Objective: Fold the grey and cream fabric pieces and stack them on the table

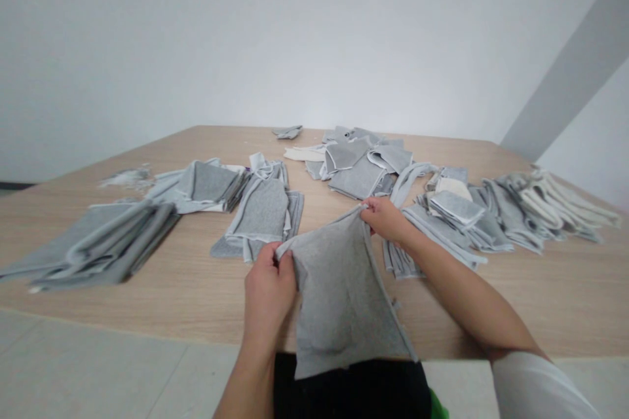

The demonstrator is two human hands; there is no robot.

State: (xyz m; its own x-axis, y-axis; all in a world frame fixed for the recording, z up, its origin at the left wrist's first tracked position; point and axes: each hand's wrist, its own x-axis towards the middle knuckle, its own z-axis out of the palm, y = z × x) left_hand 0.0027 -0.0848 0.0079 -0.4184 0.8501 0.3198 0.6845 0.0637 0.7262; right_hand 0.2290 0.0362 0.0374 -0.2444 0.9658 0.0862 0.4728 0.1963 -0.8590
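Left hand [270,280], right hand [386,218]: fingers [285,264] pinch cloth [339,294] by upper corners; even, gentle pull makes top edge straight.

Cloth [344,294]: mid-grey, faintly mottled. Table [206,301] beneath the cloth: light tan, with fine wood grain. Heap [356,173] beyond the cloth: several greys (partly edged in white). Strip [301,153] beyond the cloth and to its left: cream. Bundle [545,203] far to the cloth's right: grey and cream. Clothing [354,393] below the cloth: black. Wall [314,39] beyond the cloth: bluish white.
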